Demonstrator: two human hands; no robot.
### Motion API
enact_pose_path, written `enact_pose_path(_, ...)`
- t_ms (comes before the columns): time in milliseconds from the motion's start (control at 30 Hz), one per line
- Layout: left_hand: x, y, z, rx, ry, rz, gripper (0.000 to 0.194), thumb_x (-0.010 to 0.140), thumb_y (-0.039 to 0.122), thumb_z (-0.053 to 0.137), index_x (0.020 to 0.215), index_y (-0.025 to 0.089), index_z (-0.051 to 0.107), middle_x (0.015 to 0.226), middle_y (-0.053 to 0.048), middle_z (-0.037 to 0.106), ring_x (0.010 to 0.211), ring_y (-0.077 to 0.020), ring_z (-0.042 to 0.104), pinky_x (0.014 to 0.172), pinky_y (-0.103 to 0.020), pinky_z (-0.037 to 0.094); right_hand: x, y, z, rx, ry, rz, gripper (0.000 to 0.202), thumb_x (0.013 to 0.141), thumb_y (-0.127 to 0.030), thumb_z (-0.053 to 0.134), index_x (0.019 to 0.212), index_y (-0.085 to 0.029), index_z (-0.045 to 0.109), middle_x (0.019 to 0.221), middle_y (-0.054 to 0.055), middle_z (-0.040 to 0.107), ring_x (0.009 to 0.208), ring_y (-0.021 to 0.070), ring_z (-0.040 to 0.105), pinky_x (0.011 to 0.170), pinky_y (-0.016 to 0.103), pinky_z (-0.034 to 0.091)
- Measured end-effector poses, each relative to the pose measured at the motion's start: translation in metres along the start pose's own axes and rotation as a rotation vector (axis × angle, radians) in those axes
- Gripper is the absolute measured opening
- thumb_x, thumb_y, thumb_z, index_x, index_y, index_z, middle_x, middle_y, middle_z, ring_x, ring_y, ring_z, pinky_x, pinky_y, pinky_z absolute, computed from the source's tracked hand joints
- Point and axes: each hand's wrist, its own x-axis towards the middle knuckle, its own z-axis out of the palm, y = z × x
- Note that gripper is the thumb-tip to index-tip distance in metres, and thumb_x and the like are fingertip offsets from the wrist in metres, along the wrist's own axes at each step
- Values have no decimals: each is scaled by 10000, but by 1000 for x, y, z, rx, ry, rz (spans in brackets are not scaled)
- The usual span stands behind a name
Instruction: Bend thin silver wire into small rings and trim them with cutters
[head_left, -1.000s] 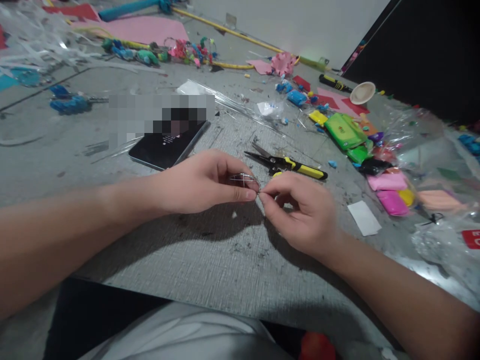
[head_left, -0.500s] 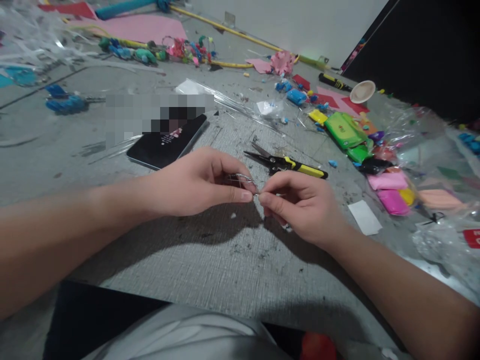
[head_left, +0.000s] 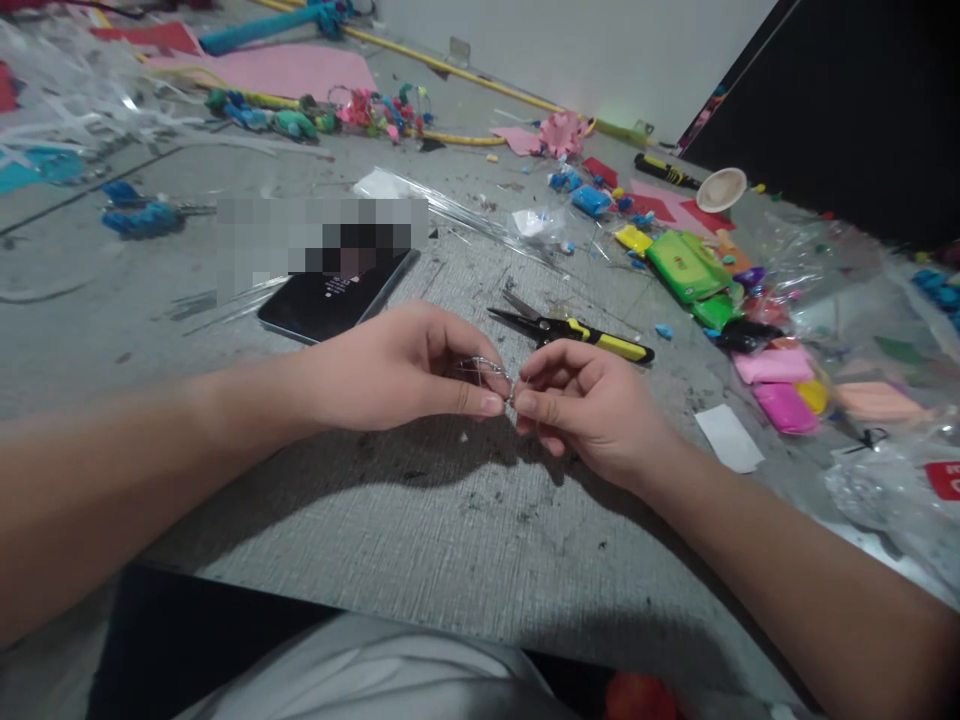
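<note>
Thin silvery wire [head_left: 480, 367], bent into a small loop, sits between the fingers of my left hand [head_left: 409, 372]. The thumb and forefinger of that hand pinch it near its right end. My right hand [head_left: 592, 410] pinches the same wire where the fingertips of both hands nearly meet. Just beyond my right hand lie scissors [head_left: 570, 332] with black and yellow handles, their blades apart and pointing left. A dark phone [head_left: 330, 300] rests on the grey surface [head_left: 420, 530] behind my left hand, partly covered by a blurred patch.
Packs of coloured clay [head_left: 686, 262] and clear plastic bags [head_left: 885, 470] lie at the right. A white paper piece [head_left: 727, 438] is beside my right wrist. Straight wires [head_left: 480, 220] lie behind the phone. Farther back are pink paper [head_left: 292, 70] and a yellow stick [head_left: 457, 65].
The fingers of my right hand have shifted slightly at the wire, its lower fingers now lower and more visible. My left hand keeps its pinch. The view has moved a little.
</note>
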Motion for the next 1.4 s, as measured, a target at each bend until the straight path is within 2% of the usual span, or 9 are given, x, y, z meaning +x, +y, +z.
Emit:
enact_pose_path(167,-1,-1,2,-37,-103,-10,77,733,107,781,736,183,791,689,0,758,632,-119,699,595,-165,528,0,3,3,48,-59,105,482,522,-296,1003,800,-172,628,625,-16,687,525,145,675,386,174,476)
enact_pose_path(333,-3,-2,4,-99,-175,-42,68,754,111,779,758,179,773,700,4,757,634,-107,698,600,-159,531,-1,1,3,68,-108,109,462,495,-284,1011,743,-168,639,628,-13,691,521,136,668,411,185,499)
enact_pose_path(500,1,-3,3,-155,-63,-43,145,721,86,818,787,160,713,710,1,757,653,-115,710,618,-182,547,1,3,0,74,-84,71,429,558,-297,991,821,-171,677,672,-2,707,576,144,681,416,183,487)
enact_pose_path(633,3,-2,1,-110,53,-62,185,737,116,831,841,154,683,697,-1,753,611,-108,693,562,-177,513,2,4,1,89,-17,54,397,621,-279,959,909,-170,708,719,3,718,613,142,691,421,178,480)
enact_pose_path(767,4,1,3,-50,117,-68,163,750,129,818,869,147,708,673,-5,752,583,-106,684,510,-164,469,2,4,5,116,49,65,330,696,-304,906,939,-170,728,708,10,718,638,142,698,443,178,489)
enact_pose_path(933,4,-1,8,-38,90,-16,157,746,143,810,889,174,753,739,-5,784,664,-126,729,595,-183,538,0,0,6,96,55,116,284,696,-293,876,889,-163,714,637,0,690,528,104,617,444,182,460)
enact_pose_path(1067,4,-3,11,-30,76,5,148,737,138,813,868,177,755,771,-6,789,726,-146,744,641,-201,562,-2,-2,8,82,41,156,242,677,-250,847,793,-174,649,552,-38,625,447,73,523,402,165,385)
enact_pose_path(1233,4,1,12,-22,89,5,144,738,91,791,846,167,734,769,3,784,690,-116,722,597,-166,529,-2,-2,11,99,-24,113,219,707,-244,794,769,-189,591,589,-43,634,416,55,474,356,151,303)
enact_pose_path(1400,4,3,12,-95,80,-30,183,737,101,790,851,177,669,691,29,748,618,-95,699,543,-152,497,-1,0,6,106,-69,67,204,736,-251,796,783,-191,606,601,-42,641,433,60,495,366,153,329)
